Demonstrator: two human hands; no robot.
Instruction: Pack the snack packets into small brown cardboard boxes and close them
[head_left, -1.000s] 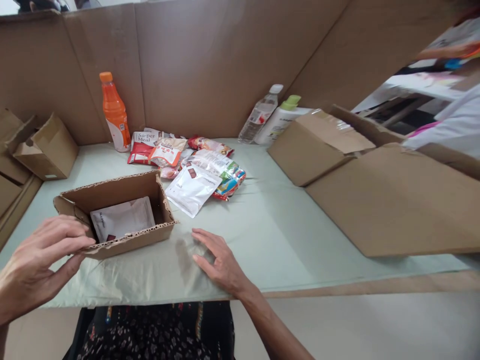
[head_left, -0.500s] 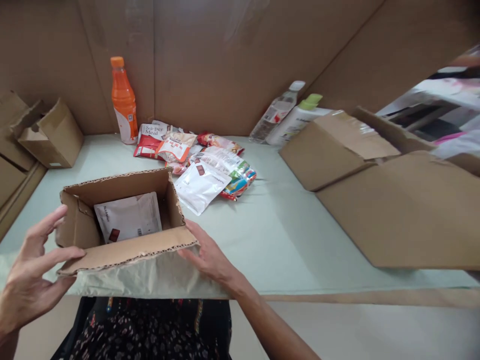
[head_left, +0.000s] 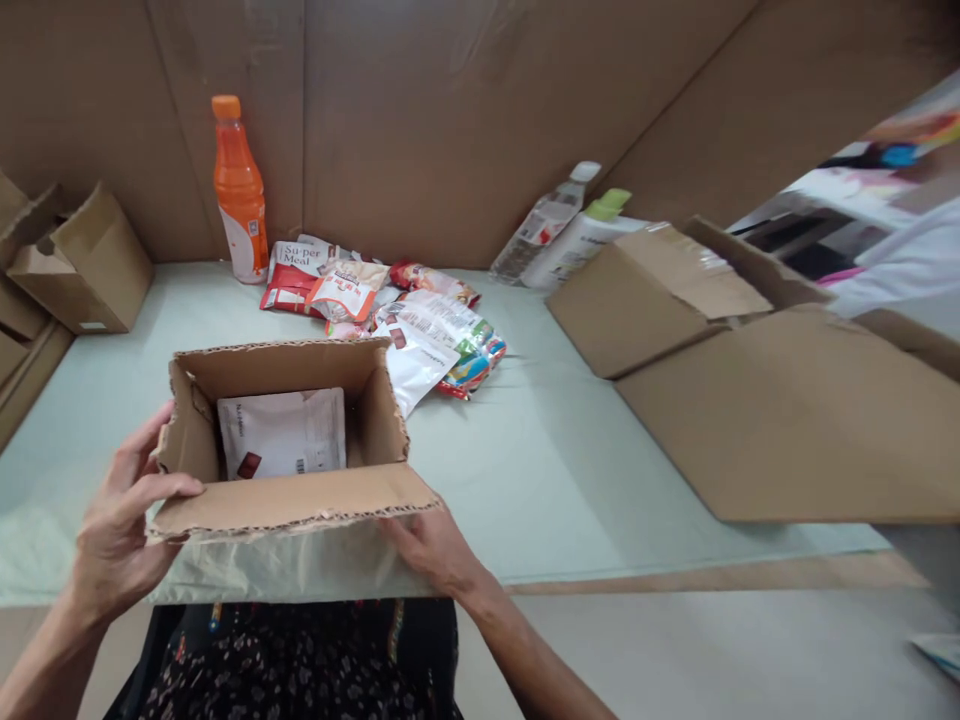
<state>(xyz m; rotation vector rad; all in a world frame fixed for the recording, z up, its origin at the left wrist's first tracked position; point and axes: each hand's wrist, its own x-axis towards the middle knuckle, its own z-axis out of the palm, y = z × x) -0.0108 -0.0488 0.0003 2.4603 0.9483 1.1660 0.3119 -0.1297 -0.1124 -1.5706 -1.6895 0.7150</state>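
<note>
An open cardboard box (head_left: 292,502) stands at the near edge of the table, between my two hands. Inside it lies a white pouch (head_left: 289,430) with a small brown picture on it. My left hand (head_left: 127,520) grips the box's left end, thumb over the front flap. At the right end, my right hand (head_left: 431,545) holds the box's near corner from below and the side, its fingertips partly hidden by the flap. Just behind the box, another white pouch (head_left: 420,365) rests on a pile of snack packets (head_left: 472,350).
An orange bottle (head_left: 241,200) stands at the back left. A clear bottle (head_left: 544,225) and a white bottle with a green cap (head_left: 577,240) lean at the back right. Large cardboard boxes (head_left: 795,420) occupy the right, smaller ones (head_left: 97,270) the left. A person's sleeve (head_left: 907,255) shows far right.
The box with its pouch has shifted to the right, now covering part of the loose white pouch. My left hand has closed onto the left end; the view has shifted slightly.
</note>
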